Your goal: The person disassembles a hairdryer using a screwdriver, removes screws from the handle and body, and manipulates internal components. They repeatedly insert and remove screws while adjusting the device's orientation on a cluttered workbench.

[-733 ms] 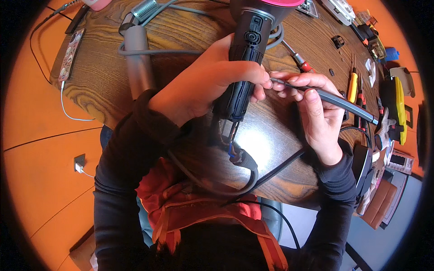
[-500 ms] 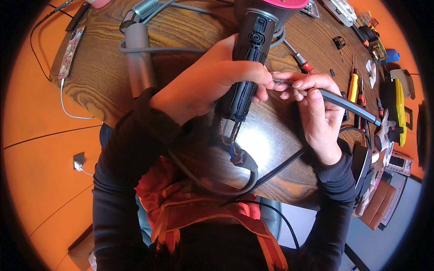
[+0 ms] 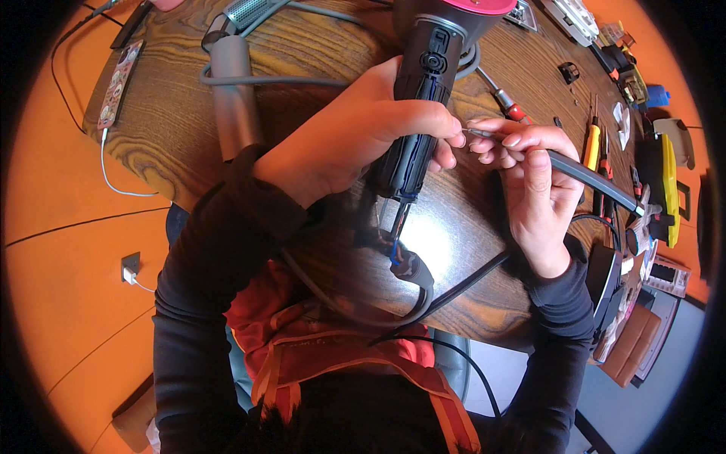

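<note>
My left hand (image 3: 363,144) is closed round the black handle (image 3: 416,98) of a hair-dryer-like device with a magenta rim (image 3: 488,6). The handle's lower end shows exposed blue and other wires, leading to a bent grey cord fitting (image 3: 412,266). My right hand (image 3: 541,178) grips a slim dark-grey precision screwdriver (image 3: 586,174), its thin tip beside my left fingertips at the handle's right side; exactly what it touches I cannot tell. A grey tubular part (image 3: 234,102) with a perforated end lies on the left, crossed by a grey cable (image 3: 283,79).
Wooden table (image 3: 144,151). Red-handled screwdriver (image 3: 514,111), yellow-handled tool (image 3: 592,144), other tools, small black part (image 3: 569,72) and yellow-black case (image 3: 664,189) lie at right. A long power strip (image 3: 117,87) lies at left. Black cable (image 3: 476,272) crosses the near edge, above an orange-red apron (image 3: 333,356).
Both hands, the handle and the screwdriver have shifted slightly to the right and a little upward in the picture. Both grips look the same.
</note>
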